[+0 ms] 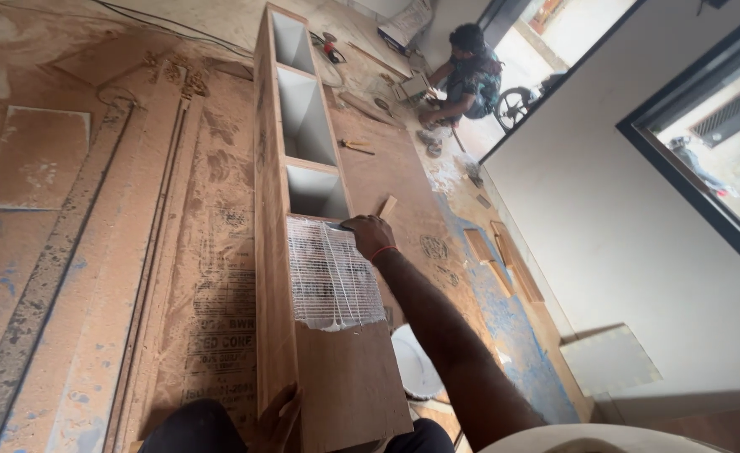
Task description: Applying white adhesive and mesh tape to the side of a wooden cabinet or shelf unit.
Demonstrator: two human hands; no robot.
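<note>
The right hand (368,234) is reaching out along the long wooden cabinet (271,210), fingers curled down over something at the far edge of the white glue (329,277) streaked across its panel; what it is gripping I cannot tell. The left hand (279,415) is resting, fingers spread, against the cabinet's near left side. A white bucket (412,365) is sitting just right of the cabinet. Far off, another person (462,75) is crouching on the floor.

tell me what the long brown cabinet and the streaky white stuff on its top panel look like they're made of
The long brown cabinet looks like plywood or a similar wood board: matte brown grain outside, smooth pale lining in the open compartments. The streaky white layer looks like wet glue, glossy and combed into ridges, where the right hand spreads it; the spreader itself is barely visible.
</note>
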